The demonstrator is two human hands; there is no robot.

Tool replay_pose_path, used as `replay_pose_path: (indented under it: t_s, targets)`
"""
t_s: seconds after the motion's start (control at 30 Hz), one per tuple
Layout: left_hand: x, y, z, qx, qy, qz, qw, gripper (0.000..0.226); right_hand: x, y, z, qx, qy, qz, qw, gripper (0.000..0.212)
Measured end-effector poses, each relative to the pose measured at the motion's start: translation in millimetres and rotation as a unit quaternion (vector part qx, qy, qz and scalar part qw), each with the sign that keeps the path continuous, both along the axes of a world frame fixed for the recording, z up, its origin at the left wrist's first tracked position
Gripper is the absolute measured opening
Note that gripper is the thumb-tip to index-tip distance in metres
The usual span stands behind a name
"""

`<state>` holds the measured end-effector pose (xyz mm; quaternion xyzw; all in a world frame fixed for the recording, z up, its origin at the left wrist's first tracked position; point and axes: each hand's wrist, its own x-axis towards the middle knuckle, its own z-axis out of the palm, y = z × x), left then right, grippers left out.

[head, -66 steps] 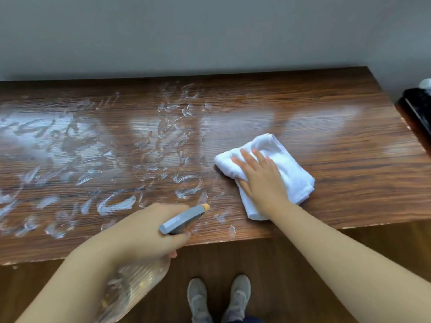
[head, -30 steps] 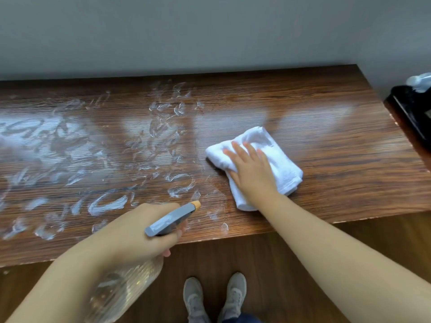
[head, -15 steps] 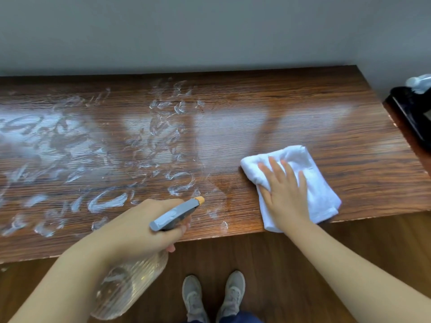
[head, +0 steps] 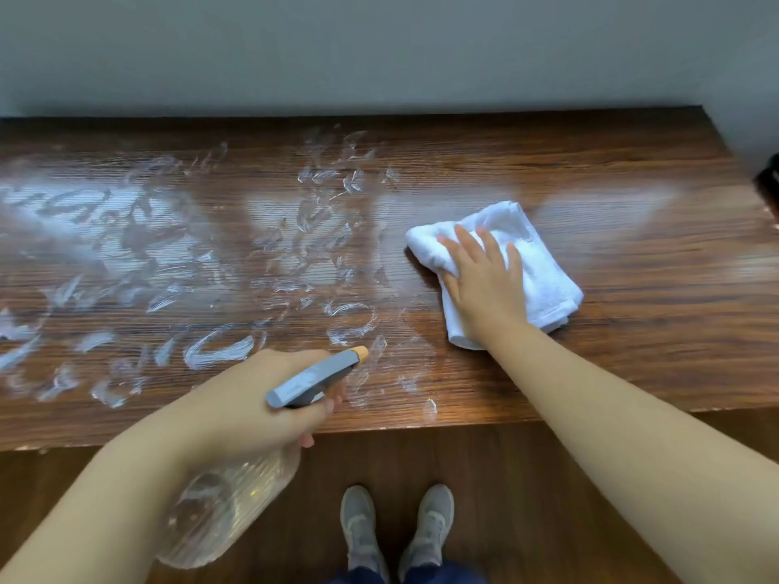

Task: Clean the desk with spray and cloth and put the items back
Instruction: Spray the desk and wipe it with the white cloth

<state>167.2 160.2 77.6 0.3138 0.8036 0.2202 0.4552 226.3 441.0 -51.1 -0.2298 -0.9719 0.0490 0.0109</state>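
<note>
A folded white cloth (head: 535,263) lies on the dark wooden desk (head: 632,288), right of centre. My right hand (head: 484,284) presses flat on the cloth with straight fingers. My left hand (head: 253,406) grips the neck of a clear ribbed spray bottle (head: 227,512) with a grey head and orange nozzle (head: 314,379), held at the desk's front edge, nozzle pointing right and away. White streaks of spray foam (head: 219,351) cover the desk's left and middle.
A grey wall runs behind the desk. A dark object (head: 769,183) shows at the right frame edge beyond the desk's end. My grey shoes (head: 396,528) stand on the wooden floor below the front edge.
My right hand has slid the cloth away from the front edge and a little left across the desk. The left hand with the bottle has barely moved.
</note>
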Motion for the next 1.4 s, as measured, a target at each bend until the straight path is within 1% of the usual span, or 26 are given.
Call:
replay_pose_path:
  t_s: [0.1,0.2,0.3,0.33,0.47,0.57,0.7,0.77,0.9,0.93,1.07,1.13,1.2,1.3,1.4]
  targets:
    - [-2.5,-3.2,3.7,0.003,-0.008,0.015,1.0,0.006,3.0,21.2,1.1,0.009,0.0,-0.001,1.0,0.046]
    - [-1.9,-2.3,6.0,0.005,-0.007,0.011,1.0,0.006,27.1,39.6,3.3,0.011,-0.011,-0.043,0.999,0.045]
    - [2.3,5.5,6.2,0.0,-0.008,-0.012,1.0,0.006,60.7,46.4,6.8,0.014,-0.011,-0.059,0.998,0.056]
    - [4.5,8.3,5.8,0.0,-0.012,-0.018,1.0,0.008,71.6,44.7,5.9,0.009,-0.005,-0.056,0.998,0.057]
    - [12.7,20.7,3.1,0.005,-0.011,-0.048,0.999,0.007,106.3,22.9,-0.1,0.014,0.013,-0.048,0.999,0.047]
    - [16.1,26.4,3.4,0.005,-0.011,-0.049,0.999,0.006,116.8,-2.8,-2.7,0.021,0.017,-0.025,0.999,0.047]
    - [15.7,21.7,4.2,-0.006,-0.005,-0.034,0.999,0.006,97.9,-38.4,-1.4,0.022,-0.007,0.03,0.999,0.048]
    - [14.4,15.7,3.7,-0.033,0.005,-0.035,0.999,0.006,77.2,-47.9,-0.8,0.011,-0.029,0.054,0.998,0.05]
    - [13.3,4.3,0.5,-0.102,0.017,-0.051,0.993,0.007,28.3,-35.3,5.0,-0.015,-0.034,0.038,0.999,0.054]
    - [13.8,2.0,-0.4,-0.115,0.02,-0.051,0.992,0.007,17.9,-27.1,6.0,-0.021,-0.034,0.028,0.999,0.053]
    - [13.7,-6.3,-2.2,-0.134,0.023,-0.015,0.991,0.015,-2.7,-9.3,6.1,-0.017,-0.024,0.003,1.0,0.05]
    - [12.7,-8.7,-1.9,-0.123,0.025,0.002,0.992,0.012,1.0,-10.7,6.3,-0.017,-0.019,0.008,1.0,0.05]
    - [10.4,-9.9,-0.6,-0.086,0.027,0.017,0.996,0.006,9.8,-15.8,4.4,-0.015,-0.026,0.02,0.999,0.049]
    - [5.6,-11.2,3.7,-0.043,0.021,0.037,0.998,0.013,34.6,-33.2,2.3,-0.005,-0.005,0.023,1.0,0.048]
    - [-4.8,-15.6,5.6,-0.037,0.032,0.027,0.998,0.012,62.2,-61.5,-1.0,0.016,0.001,0.01,1.0,0.051]
